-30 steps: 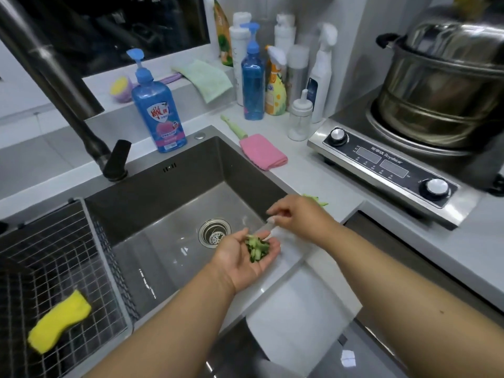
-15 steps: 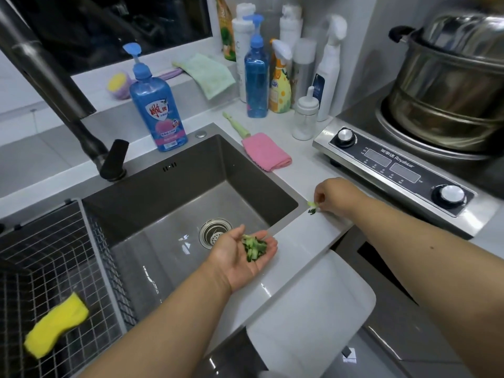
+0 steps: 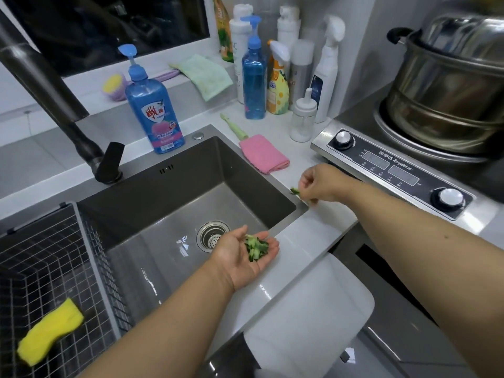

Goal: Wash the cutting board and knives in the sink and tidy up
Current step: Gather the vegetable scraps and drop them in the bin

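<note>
My left hand (image 3: 237, 261) lies palm up over the front right of the dark sink (image 3: 169, 186), carrying a small heap of green vegetable scraps (image 3: 256, 248) on slightly cupped fingers. My right hand (image 3: 321, 184) hovers just above the counter at the sink's right corner, pinching one more green scrap (image 3: 294, 190) in its fingertips. A white cutting board (image 3: 308, 309) lies on the counter's front edge, overhanging it below my left hand. No knife is in view.
A wire rack (image 3: 41, 255) with a yellow sponge (image 3: 50, 331) fills the sink's left side. Behind stand the faucet (image 3: 54, 91), a blue dish soap bottle (image 3: 154, 110) and several bottles. A pink cloth (image 3: 263, 154), the stove (image 3: 392, 165) and a steel pot (image 3: 450, 85) are to the right.
My right hand left my left palm, reached right to the counter beside the sink and picked up a green scrap. My left hand stayed in place with its heap.
</note>
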Demonstrator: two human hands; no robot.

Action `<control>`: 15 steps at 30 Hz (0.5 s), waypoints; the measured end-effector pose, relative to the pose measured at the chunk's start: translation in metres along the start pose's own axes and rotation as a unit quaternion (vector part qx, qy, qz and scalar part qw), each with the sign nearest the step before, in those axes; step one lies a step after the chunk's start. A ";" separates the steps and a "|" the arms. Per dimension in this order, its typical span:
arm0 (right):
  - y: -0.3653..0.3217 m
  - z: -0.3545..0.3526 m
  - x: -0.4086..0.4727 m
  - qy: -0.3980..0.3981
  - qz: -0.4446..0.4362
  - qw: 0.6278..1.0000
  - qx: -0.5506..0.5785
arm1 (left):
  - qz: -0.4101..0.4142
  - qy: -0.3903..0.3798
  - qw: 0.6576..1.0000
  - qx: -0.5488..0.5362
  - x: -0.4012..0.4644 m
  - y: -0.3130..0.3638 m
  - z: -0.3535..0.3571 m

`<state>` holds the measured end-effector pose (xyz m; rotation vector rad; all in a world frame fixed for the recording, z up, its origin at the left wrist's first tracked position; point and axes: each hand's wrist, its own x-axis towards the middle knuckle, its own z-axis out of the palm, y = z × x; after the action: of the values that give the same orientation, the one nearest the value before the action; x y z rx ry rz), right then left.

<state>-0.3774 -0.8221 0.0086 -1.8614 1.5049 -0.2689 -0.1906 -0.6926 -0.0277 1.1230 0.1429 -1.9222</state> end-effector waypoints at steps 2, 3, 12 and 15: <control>-0.022 -0.003 -0.012 -0.021 -0.052 0.997 0.045 | -0.004 -0.004 1.000 0.004 0.003 -0.001 0.007; -0.034 0.000 -0.019 -0.044 -0.077 0.995 0.043 | -0.005 -0.010 1.000 0.005 0.003 -0.001 0.011; -0.052 0.020 -0.040 -0.129 -0.176 0.974 -0.062 | -0.002 -0.081 0.996 -0.034 -0.004 0.001 0.024; -0.050 0.022 -0.039 -0.107 -0.181 0.976 -0.064 | 0.001 -0.077 0.996 -0.033 -0.006 0.001 0.023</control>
<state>-0.3386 -0.7747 0.0352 -2.1878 1.0551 -0.1356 -0.2034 -0.7011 -0.0096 0.9265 0.1193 -1.9802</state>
